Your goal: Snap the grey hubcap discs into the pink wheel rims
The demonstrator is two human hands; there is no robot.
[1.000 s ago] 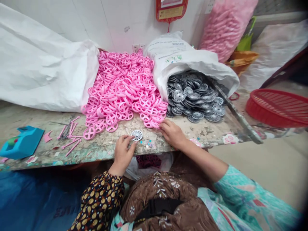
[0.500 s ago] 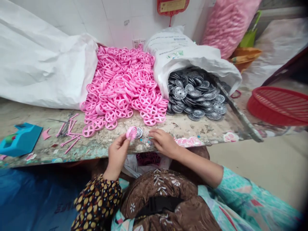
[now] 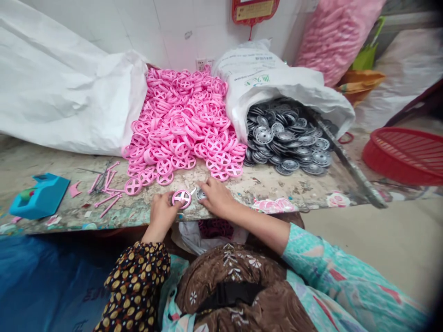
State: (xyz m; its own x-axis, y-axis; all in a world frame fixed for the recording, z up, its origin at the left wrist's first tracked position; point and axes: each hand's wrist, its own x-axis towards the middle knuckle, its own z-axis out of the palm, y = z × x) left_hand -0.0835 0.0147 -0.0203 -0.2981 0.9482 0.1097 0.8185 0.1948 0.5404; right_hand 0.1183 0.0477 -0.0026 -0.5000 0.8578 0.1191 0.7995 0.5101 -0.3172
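Note:
My left hand grips a pink plastic ring with a cross of spokes by its left edge, thumb on top, low at the table's front edge. Just right of it, my right hand has its thumb and fingers about a grey slotted disc, partly hidden by the fingers. A thin white sliver shows between the ring and the disc; what it is I cannot make out. Behind both hands lies a large heap of like pink rings.
Grey discs spill from a white sack, with a worn bar beside them. Pink round stickers lie at the front edge. At left are pink rods and a blue tape dispenser; at right, a red basket.
My left hand has lowered the pink ring and turned it flatter, face up. My right hand has moved left onto the grey disc. The whole view has shifted slightly.

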